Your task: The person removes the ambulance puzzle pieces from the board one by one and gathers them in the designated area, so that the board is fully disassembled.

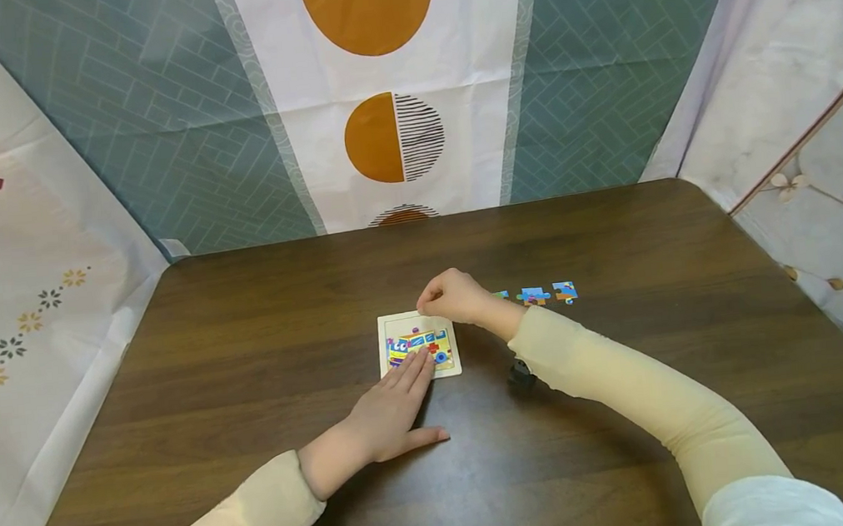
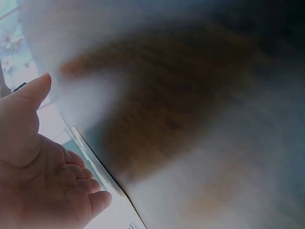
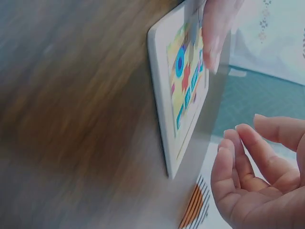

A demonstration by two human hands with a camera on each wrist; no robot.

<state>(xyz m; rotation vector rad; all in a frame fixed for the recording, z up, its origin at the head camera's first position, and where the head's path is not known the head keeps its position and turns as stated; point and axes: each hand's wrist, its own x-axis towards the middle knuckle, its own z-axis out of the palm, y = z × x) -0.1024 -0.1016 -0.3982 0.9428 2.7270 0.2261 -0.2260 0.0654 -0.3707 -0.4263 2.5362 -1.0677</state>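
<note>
A small square jigsaw tray (image 1: 400,325) with a pale frame lies on the table. Its lower part carries a bright picture of a yellow vehicle with eyes; a bare strip shows along the top. My left hand (image 1: 388,416) rests flat with straight fingers over the tray's lower right part, thumb spread out on the table. Over the tray's upper right edge hovers my right hand (image 1: 460,297), fingers loosely bent. In the right wrist view, thumb and fingertips (image 3: 245,131) stand slightly apart with nothing visible between them. Several blue jigsaw pieces (image 1: 533,296) lie right of the tray.
The brown wooden table (image 1: 260,310) reaches back to a hanging patterned cloth (image 1: 390,73). Pale cloths hang at the left and right sides. A small black device (image 1: 521,373) shows under my right wrist.
</note>
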